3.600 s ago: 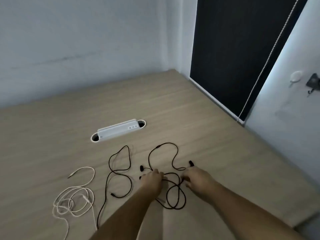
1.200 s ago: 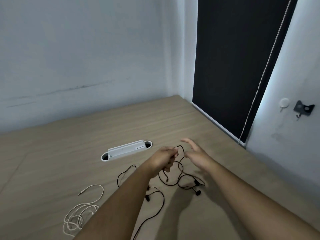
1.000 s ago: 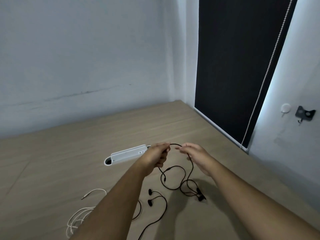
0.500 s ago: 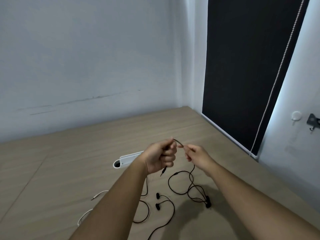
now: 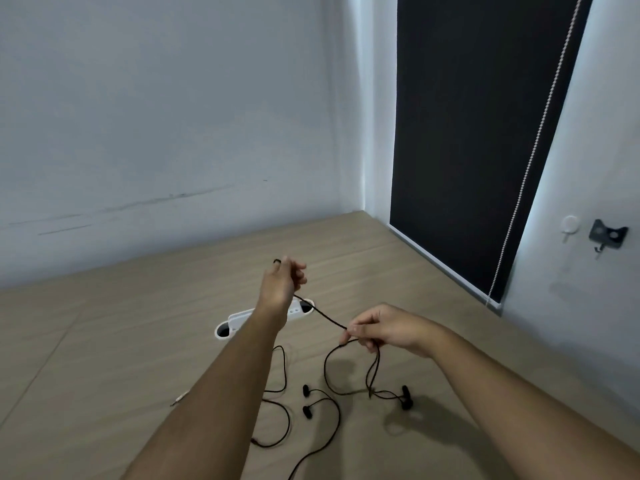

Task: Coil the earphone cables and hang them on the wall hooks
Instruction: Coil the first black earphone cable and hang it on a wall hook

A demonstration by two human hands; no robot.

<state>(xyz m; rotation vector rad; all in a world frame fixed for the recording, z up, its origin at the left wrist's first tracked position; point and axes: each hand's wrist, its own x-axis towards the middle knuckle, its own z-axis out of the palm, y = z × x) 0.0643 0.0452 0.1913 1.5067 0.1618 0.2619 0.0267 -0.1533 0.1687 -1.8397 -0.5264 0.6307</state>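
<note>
Raised left hand and lower right hand each pinch the black earphone cable, stretched taut between them.

A bare office or study room: a wooden desk with a built-in white socket box, a dark roller blind right of it.
</note>
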